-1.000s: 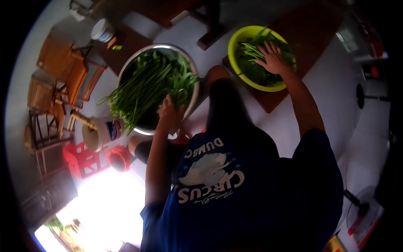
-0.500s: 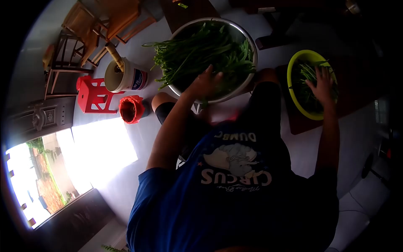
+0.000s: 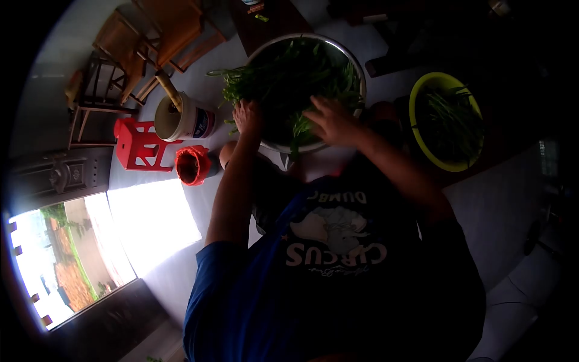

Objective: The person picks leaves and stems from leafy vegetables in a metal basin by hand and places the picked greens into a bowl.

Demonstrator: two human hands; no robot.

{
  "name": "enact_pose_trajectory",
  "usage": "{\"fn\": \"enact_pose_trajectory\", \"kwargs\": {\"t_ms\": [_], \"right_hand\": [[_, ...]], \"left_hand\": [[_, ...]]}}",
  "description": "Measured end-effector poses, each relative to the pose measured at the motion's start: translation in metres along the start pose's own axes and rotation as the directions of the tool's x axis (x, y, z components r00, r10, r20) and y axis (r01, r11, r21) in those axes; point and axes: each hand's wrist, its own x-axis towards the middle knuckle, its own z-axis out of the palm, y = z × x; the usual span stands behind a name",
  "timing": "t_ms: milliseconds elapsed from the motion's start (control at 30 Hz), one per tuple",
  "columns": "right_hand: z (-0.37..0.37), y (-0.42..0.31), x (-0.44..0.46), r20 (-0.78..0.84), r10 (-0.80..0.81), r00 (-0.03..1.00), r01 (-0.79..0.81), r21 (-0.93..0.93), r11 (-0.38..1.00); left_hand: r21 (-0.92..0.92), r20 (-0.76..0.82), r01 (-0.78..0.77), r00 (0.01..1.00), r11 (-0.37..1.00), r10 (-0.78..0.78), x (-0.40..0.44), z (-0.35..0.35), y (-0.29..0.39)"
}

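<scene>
Long leafy green vegetables (image 3: 280,75) fill a large round metal basin (image 3: 360,75), some stems hanging over its left rim. My left hand (image 3: 247,117) rests on the greens at the basin's near left, fingers slightly apart. At the near right side of the same basin is my right hand (image 3: 333,122), its fingers spread and touching leaves that hang at the near rim. More green stems (image 3: 449,117) lie in a yellow-green basin (image 3: 416,133) farther right, with no hand in it.
Left of my knee stand a red-lined bin (image 3: 192,166), a red plastic stool (image 3: 136,143) and a white bucket (image 3: 181,120) with a wooden handle in it. Wooden chairs (image 3: 120,45) are at the upper left. Bright light comes through a doorway (image 3: 72,259) at lower left.
My right hand has left the yellow-green basin and moved left to the metal basin. My left hand has shifted left along the greens. The view first swung right, then stayed nearly steady.
</scene>
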Motion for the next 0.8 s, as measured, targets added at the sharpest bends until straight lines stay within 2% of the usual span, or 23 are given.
{"fn": "enact_pose_trajectory", "kwargs": {"t_ms": [67,133,167,233,333,367,433,467,500,600,700,800], "right_hand": [[0.015,-0.003,0.012,0.216,0.034,0.976,-0.006,-0.128,0.992],[0.029,0.003,0.010,0.304,0.102,0.947,-0.073,-0.107,0.992],[0.034,0.007,0.011,0.345,0.135,0.929,-0.106,-0.101,0.989],[0.039,0.012,0.009,0.254,0.094,0.963,-0.080,-0.063,0.995],[0.032,0.019,0.007,0.063,0.010,0.998,-0.012,0.033,0.999],[0.026,0.022,0.009,-0.015,-0.019,1.000,0.020,0.068,0.997],[0.012,0.032,0.016,-0.114,0.028,0.993,0.002,0.256,0.967],[0.006,0.036,0.020,-0.157,0.059,0.986,0.000,0.349,0.937],[0.003,0.036,0.027,-0.375,0.038,0.926,0.081,0.296,0.952],[-0.011,0.045,0.041,-0.432,0.110,0.895,0.053,0.348,0.936],[-0.037,0.040,0.057,-0.557,-0.146,0.818,0.169,-0.012,0.986],[-0.037,0.034,0.067,-0.593,-0.271,0.758,0.203,-0.181,0.962]], "left_hand": [[0.027,-0.033,0.002,0.999,1.000,-0.001,0.003,-0.003,0.004],[0.059,-0.037,0.030,0.999,0.998,-0.028,-0.001,-0.021,0.019],[0.002,-0.032,0.055,0.998,0.998,-0.055,-0.001,-0.029,0.024],[-0.114,-0.011,0.103,0.994,0.988,-0.105,-0.004,-0.042,0.033],[-0.359,-0.078,0.056,0.993,0.932,-0.090,-0.017,-0.060,0.042],[-0.355,-0.104,0.012,0.993,0.935,-0.052,-0.022,-0.066,0.045],[-0.344,-0.148,-0.070,0.989,0.936,0.019,-0.034,-0.079,0.053],[-0.374,-0.155,-0.066,0.988,0.925,0.007,-0.040,-0.085,0.056],[-0.404,-0.161,-0.063,0.987,0.913,-0.003,-0.044,-0.091,0.060],[-0.446,-0.169,-0.054,0.985,0.893,-0.025,-0.052,-0.093,0.061],[-0.462,-0.194,-0.078,0.981,0.883,-0.015,-0.057,-0.096,0.063],[-0.461,-0.243,-0.132,0.970,0.877,0.018,-0.057,-0.098,0.065]]}}
